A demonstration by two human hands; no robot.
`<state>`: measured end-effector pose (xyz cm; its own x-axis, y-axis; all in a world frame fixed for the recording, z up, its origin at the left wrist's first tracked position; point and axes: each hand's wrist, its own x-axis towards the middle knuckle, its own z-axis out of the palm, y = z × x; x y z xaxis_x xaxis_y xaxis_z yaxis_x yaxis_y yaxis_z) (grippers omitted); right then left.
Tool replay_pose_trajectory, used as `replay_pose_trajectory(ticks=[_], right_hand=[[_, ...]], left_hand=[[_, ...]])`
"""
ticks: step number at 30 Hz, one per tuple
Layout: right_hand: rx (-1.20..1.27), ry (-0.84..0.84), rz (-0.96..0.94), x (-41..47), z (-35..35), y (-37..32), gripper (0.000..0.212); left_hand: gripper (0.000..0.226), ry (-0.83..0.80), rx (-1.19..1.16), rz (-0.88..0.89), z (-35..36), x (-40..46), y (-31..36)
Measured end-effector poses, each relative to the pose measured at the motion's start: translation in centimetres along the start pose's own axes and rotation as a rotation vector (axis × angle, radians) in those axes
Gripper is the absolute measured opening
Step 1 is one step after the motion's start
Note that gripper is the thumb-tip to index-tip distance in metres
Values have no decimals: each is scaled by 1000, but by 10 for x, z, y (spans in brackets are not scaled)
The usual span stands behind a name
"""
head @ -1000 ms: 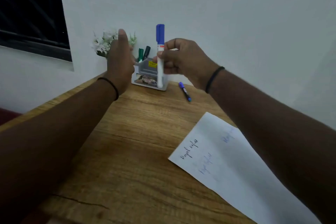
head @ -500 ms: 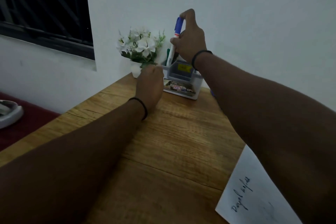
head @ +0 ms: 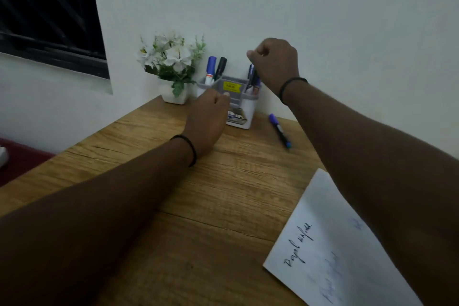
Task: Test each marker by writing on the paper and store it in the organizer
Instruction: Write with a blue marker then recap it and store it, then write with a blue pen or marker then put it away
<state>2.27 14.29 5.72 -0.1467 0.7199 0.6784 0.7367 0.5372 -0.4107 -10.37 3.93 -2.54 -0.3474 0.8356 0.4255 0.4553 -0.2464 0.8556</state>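
Observation:
The grey and white organizer (head: 244, 107) stands against the wall at the back of the table. My left hand (head: 207, 117) grips its front left side, thumb on the rim. A white marker with a blue cap (head: 210, 68) and a black marker (head: 220, 66) stand in its left compartment. Dark pens (head: 252, 76) stick up from the right compartment. My right hand (head: 275, 63) hovers just above those pens, its fingers curled with nothing visible in them. Another blue marker (head: 279, 130) lies on the table right of the organizer. The paper (head: 340, 238), with handwriting on it, lies at the near right.
A white pot of artificial white flowers (head: 173, 69) stands left of the organizer, touching or nearly touching it. The wooden table (head: 198, 206) ends at a wall behind and drops off on the left. A dark window (head: 47, 12) is at the upper left.
My right hand lowered the blue-capped marker into the organizer's left compartment, let go, and moved right above the pens. My left hand stayed on the organizer.

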Motion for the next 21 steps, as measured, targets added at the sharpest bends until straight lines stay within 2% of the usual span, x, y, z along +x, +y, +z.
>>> replay_pose_trajectory(ticks=[5,7,10,11,14,17,20,21], right_hand=[[-65,-11,107,-48,-36,48,29],[-136,-120,158,-65,-36,61,30],[-303,-417,259,-84,-22,68,36],[-344,-463,276,-88,-15,68,36],[-399,-442,289,-88,-12,66,32],[-415,-430,255,-85,-38,58,23],[-316,-465,125,-95,-85,47,3],[-254,-478,83,-103,-102,44,3]], left_hand=[[34,-116,-26,-16,28,-17,25],[33,-127,-43,-34,42,-24,34],[28,-150,-35,-54,58,-35,40],[29,-152,-13,-56,60,-37,41],[28,-127,91,-14,60,-40,39],[13,-94,250,145,51,-42,35],[33,-130,415,434,47,-48,35],[38,-151,439,489,47,-51,38]])
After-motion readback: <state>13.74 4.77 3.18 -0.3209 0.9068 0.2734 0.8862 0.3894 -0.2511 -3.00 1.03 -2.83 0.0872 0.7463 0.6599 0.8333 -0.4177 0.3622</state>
